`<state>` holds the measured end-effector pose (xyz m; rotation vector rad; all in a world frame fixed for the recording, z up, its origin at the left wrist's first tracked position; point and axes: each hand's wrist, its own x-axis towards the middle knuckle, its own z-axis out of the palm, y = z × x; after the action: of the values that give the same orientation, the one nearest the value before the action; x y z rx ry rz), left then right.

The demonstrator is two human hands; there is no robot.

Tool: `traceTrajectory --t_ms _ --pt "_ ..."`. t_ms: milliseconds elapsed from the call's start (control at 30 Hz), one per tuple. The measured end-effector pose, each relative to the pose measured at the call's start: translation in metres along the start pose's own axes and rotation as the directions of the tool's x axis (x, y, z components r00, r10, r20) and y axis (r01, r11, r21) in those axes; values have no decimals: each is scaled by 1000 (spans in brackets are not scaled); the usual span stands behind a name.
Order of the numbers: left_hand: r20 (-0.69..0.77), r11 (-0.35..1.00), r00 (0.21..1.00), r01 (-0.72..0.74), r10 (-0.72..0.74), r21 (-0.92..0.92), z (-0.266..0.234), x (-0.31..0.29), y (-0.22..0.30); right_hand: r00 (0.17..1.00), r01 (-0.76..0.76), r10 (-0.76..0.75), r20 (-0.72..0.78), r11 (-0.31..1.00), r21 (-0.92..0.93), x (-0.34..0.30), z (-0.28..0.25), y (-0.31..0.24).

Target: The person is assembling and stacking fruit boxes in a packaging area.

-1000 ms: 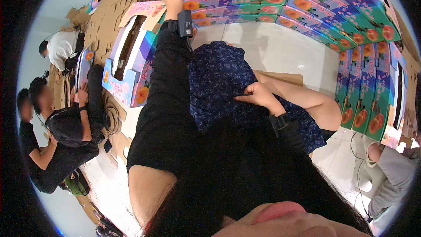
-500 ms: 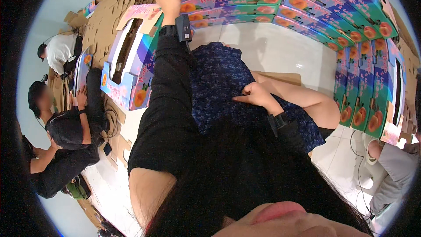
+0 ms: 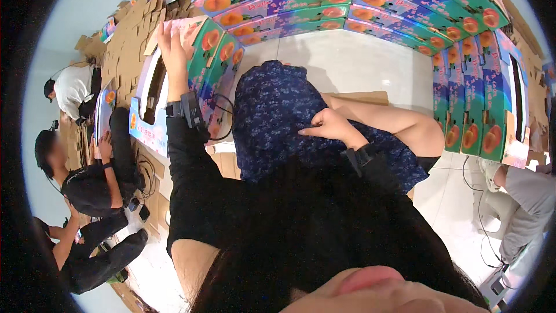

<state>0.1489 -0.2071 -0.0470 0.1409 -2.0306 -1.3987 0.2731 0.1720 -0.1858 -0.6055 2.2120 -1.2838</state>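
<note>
From my remote seat, I see the box (image 3: 149,130) at the left of the lap, its long axis going from near to far, and its dark slot (image 3: 152,95) follows the same direction. The left hand (image 3: 174,52) is clearly the nearer one: it is at the far part of this box, fingers almost straight, but I cannot tell if it grips the edge. The right hand (image 3: 330,126) lies well apart, to the right, on the dark blue cloth (image 3: 272,116); its fingers are loosely bent, and whether they pinch the cloth I cannot tell. Similar boxes (image 3: 289,0) are stacked at the far side.
</note>
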Motion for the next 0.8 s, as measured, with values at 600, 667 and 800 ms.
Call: traceTrajectory --t_ms 600,667,800 --pt "13 343 996 18 -87 939 -26 -6 -78 993 -107 109 52 994 -28 -3 -2 -8" --pt "4 355 995 32 -99 934 -27 -3 -85 991 -117 119 63 992 -42 -3 -2 -8" --pt "-28 404 996 61 -88 912 -30 -5 -89 994 -104 105 32 994 -11 -7 1 -9"
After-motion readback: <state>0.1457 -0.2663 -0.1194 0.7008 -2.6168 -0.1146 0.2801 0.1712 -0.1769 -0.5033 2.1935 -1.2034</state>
